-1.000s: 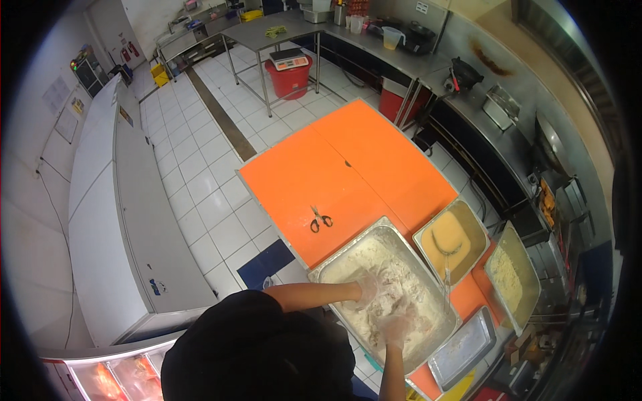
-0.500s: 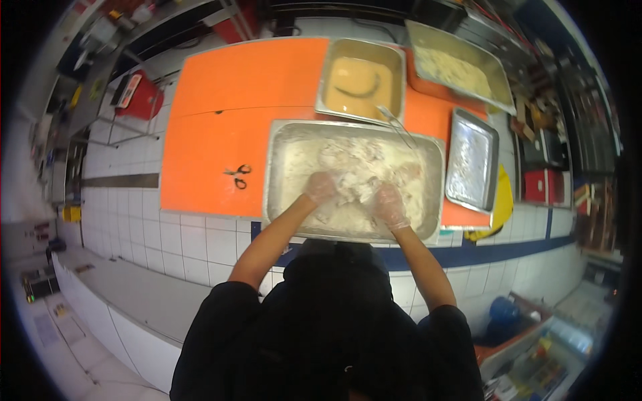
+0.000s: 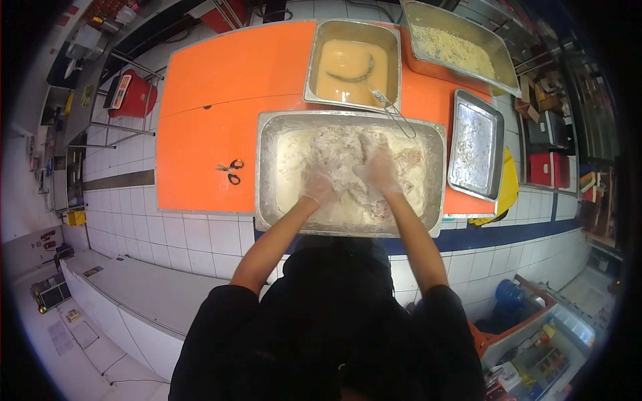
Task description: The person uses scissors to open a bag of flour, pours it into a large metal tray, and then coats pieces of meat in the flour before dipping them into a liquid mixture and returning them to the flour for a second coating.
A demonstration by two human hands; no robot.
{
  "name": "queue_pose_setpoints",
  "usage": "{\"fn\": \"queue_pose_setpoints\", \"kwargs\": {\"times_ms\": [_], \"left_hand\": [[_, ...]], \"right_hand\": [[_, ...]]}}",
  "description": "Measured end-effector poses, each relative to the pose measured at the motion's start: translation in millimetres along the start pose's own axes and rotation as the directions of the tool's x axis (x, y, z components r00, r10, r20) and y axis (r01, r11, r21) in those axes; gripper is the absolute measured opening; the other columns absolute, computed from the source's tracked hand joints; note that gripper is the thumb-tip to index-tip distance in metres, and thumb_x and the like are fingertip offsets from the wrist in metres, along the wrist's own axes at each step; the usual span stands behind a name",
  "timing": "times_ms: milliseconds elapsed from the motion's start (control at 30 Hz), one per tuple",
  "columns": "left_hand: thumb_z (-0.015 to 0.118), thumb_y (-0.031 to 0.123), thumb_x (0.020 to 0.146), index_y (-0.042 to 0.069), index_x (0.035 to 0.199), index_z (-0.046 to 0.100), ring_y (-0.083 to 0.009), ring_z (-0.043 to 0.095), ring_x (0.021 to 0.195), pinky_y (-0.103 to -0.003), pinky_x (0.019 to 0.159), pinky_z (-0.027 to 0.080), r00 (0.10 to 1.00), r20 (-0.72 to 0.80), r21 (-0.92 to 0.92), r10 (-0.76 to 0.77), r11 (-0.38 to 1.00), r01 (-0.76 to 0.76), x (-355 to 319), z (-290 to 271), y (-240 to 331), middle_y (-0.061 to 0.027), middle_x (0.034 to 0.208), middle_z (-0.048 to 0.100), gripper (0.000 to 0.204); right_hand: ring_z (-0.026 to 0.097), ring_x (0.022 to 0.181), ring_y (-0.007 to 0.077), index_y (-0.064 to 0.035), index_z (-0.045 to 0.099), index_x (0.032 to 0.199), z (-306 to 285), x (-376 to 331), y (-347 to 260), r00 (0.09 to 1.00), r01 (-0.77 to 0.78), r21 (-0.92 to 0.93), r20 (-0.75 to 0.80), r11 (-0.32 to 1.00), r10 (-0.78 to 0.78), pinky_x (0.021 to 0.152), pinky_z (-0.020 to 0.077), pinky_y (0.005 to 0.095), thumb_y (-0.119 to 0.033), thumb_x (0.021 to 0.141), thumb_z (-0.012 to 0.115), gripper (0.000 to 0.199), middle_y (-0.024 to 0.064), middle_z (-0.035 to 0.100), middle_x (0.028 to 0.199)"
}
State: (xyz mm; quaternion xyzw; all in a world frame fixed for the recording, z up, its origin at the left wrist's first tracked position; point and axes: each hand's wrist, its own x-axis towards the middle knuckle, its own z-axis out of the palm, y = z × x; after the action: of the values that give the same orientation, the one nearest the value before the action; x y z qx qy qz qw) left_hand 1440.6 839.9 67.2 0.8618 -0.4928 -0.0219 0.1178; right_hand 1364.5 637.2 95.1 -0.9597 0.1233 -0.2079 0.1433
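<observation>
Both my hands, in clear plastic gloves, are inside a large metal pan (image 3: pixel 264 184) of pale, flour-like powder (image 3: pixel 294 147). My left hand (image 3: pixel 319 184) lies low among powder-coated lumps left of the pan's middle. To its right, my right hand (image 3: pixel 379 172) reaches farther in, against more coated lumps. Motion smears the fingers of both hands, so their grip cannot be made out. Pinkish patches show on a piece (image 3: pixel 409 160) at the pan's right, which looks like raw meat dusted with the powder.
Behind stands a metal pan of orange-yellow liquid (image 3: pixel 348 57) with a wire-handled tool (image 3: pixel 382 99) leaning in it. A deep pan of yellowish crumbs (image 3: pixel 448 53) is at the far right, a shallow metal tray (image 3: pixel 473 147) nearer. Black-handled scissors (image 3: pixel 233 171) lie on the orange table (image 3: pixel 200 140).
My right hand has moved away from me, deeper into the pan. My left hand stays low in the powder. The whole view has shifted slightly.
</observation>
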Motion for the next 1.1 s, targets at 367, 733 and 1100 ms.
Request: {"fn": "queue_pose_setpoints", "kwargs": {"times_ms": [367,733,1100], "left_hand": [[0.067,0.024,0.079,0.008,0.086,0.077,-0.0335,0.072,0.085,-0.044,0.079,0.058,0.882,0.403,-0.092,-0.242,0.949,0.303,84.5,-26.2,-34.2,-0.0201,0.084,0.073,0.021],[0.070,0.034,0.082,0.014,0.150,0.052,-0.0400,0.061,0.122,-0.047,0.100,0.050,0.921,0.371,-0.231,-0.120,0.948,0.217,-17.8,-67.1,-29.0,-0.0304,0.139,0.057,0.073],[0.070,0.037,0.085,0.014,0.124,0.069,-0.0367,0.071,0.091,-0.048,0.070,0.058,0.937,0.304,-0.327,-0.175,0.904,0.275,86.9,-18.3,-41.8,-0.0258,0.112,0.071,0.046]], "right_hand": [[0.070,0.090,0.0391,0.0065,0.067,0.098,44.4,14.4,37.7,0.911,-0.198,-0.172,0.331,0.965,0.246,0.079,0.0561,0.0440,-0.035,0.088,0.066,0.043,0.0235,0.070,0.097],[0.065,0.107,0.0389,0.0015,0.054,0.133,-80.5,-50.4,-67.7,0.839,-0.027,-0.292,0.513,0.956,0.181,0.097,0.0484,0.0556,-0.053,0.092,0.063,0.069,0.0248,0.062,0.121],[0.067,0.097,0.0373,-0.0086,0.061,0.135,16.1,-11.9,35.4,0.849,-0.327,0.055,0.456,0.943,0.268,0.087,0.0540,0.0487,-0.057,0.095,0.060,0.063,0.0211,0.067,0.114]]}}
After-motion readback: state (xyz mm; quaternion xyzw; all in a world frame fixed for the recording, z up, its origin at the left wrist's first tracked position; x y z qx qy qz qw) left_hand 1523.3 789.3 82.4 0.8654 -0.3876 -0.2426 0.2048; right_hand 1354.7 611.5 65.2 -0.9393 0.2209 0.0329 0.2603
